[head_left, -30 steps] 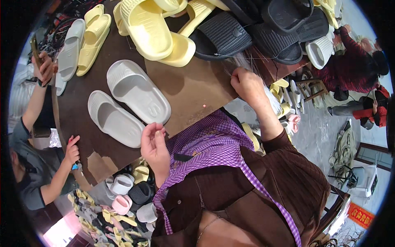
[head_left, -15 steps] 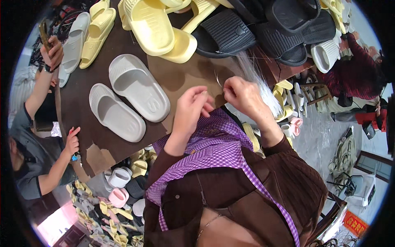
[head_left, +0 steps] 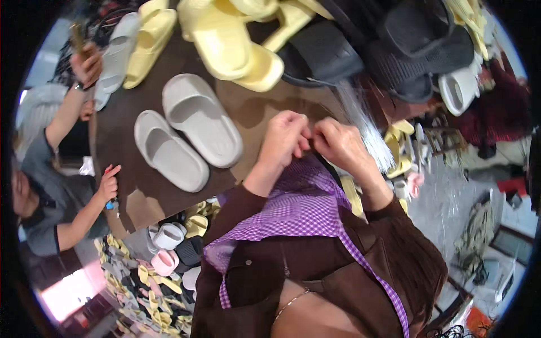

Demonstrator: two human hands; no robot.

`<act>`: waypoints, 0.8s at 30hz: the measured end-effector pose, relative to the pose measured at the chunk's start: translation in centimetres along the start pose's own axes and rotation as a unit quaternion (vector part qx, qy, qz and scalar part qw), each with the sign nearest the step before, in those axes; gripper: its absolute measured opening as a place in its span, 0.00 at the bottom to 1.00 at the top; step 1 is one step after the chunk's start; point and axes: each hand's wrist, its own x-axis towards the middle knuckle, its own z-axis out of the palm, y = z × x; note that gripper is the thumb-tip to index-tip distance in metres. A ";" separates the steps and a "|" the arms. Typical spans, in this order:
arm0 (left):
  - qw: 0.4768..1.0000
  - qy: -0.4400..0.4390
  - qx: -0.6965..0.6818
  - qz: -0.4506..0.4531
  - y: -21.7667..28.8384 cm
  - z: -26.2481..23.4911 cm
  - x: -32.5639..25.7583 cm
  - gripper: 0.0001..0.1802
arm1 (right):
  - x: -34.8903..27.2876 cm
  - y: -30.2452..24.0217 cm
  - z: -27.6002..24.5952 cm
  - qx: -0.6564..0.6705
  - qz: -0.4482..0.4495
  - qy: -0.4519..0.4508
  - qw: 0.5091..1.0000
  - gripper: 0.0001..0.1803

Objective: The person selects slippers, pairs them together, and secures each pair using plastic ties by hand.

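Head view showed a co-worker's hand [head_left: 108, 181] resting at the table [head_left: 141, 197] edge, far left of the person's own hands. Closer in, still to their left, lay two grey slippers [head_left: 186, 132] side by side, soles down. The left hand [head_left: 285, 137] was closed, fingertips pinched on something too small to make out; the right hand [head_left: 338, 143] met it fingertip to fingertip, likewise pinched shut. Both hovered just above a purple checked cloth [head_left: 304, 203] at the person's chest. Just right of the right hand fanned a bundle of thin pale strands [head_left: 366, 127]. These looked light, limp and slippery, best taken one at a time near an end. Beyond the hands, yellow slippers [head_left: 225, 39] and black slippers [head_left: 394, 39] were piled.
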 end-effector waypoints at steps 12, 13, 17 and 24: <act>0.999 0.005 0.024 0.020 -1.2 0.4 -0.5 0.08 | 1.8 0.0 -0.4 -0.015 0.039 -0.006 0.999 0.12; 1.000 0.004 0.021 0.020 -1.1 0.3 -0.5 0.08 | 1.9 0.3 -0.3 -0.025 0.035 -0.028 0.999 0.12; 1.000 0.001 0.020 0.023 -0.9 0.5 -0.4 0.08 | 2.5 0.8 -0.4 -0.051 0.023 -0.070 0.996 0.13; 1.000 -0.010 -0.006 0.017 -0.7 0.2 0.1 0.07 | 3.0 0.6 0.0 0.085 0.018 0.046 0.995 0.10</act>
